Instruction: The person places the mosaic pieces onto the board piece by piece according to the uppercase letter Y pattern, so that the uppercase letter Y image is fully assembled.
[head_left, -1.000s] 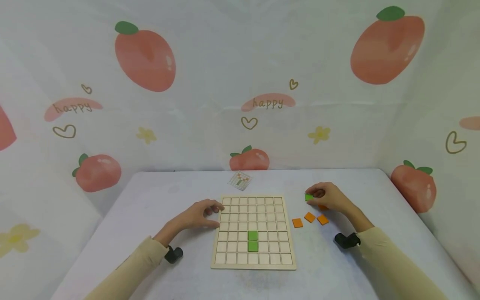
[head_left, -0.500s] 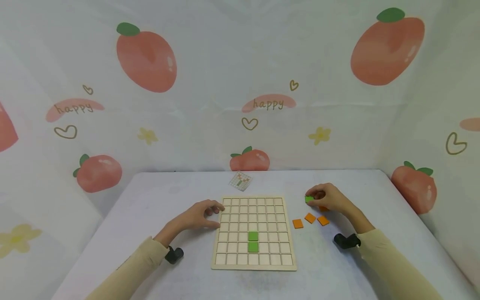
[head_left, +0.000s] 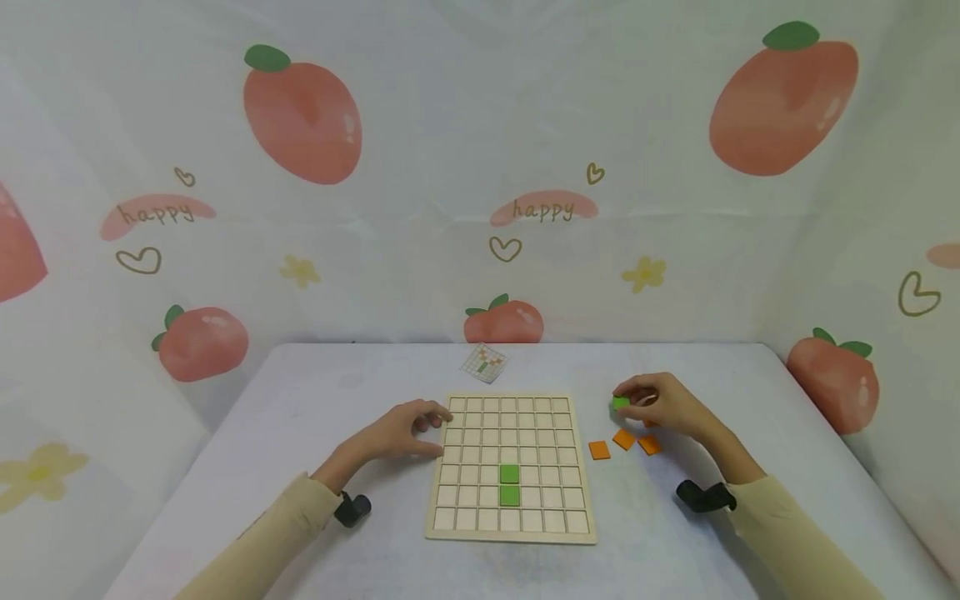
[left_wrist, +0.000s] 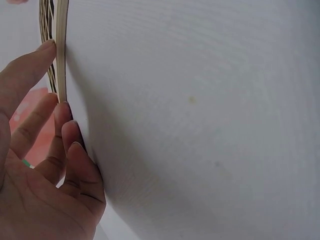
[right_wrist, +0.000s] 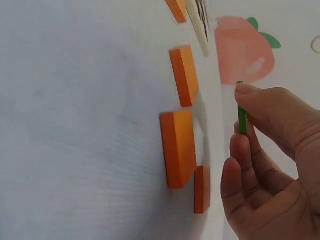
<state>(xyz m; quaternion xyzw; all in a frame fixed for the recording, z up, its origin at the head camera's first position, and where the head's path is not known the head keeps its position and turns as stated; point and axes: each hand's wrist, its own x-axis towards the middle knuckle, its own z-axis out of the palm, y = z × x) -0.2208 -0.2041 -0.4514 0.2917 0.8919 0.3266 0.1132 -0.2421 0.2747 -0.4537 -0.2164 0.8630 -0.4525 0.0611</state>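
Observation:
My right hand [head_left: 667, 405] pinches a green square tile [head_left: 620, 402] between thumb and fingertips, to the right of the wooden grid board [head_left: 511, 538]. The right wrist view shows that tile [right_wrist: 242, 116] edge-on, raised off the table. Along the board's left edge my left hand [head_left: 405, 429] rests with relaxed, spread fingers; thumb and fingertips touch the rim [left_wrist: 61, 55] in the left wrist view. Two green tiles, an upper one [head_left: 509, 473] and a lower one [head_left: 509, 496], fill neighbouring squares of one column. Beneath the right hand lie orange tiles [head_left: 623, 439], one of them partly hidden.
A small card [head_left: 484, 363] printed with a coloured grid pattern lies behind the board. An orange tile [head_left: 599, 450] sits close to the board's right side. A white cloth backdrop [head_left: 420, 167] with fruit prints rises behind the table.
My right hand has drawn slightly toward me with the green tile still pinched. The left hand stays at the board's edge. The whole head view has shifted a little.

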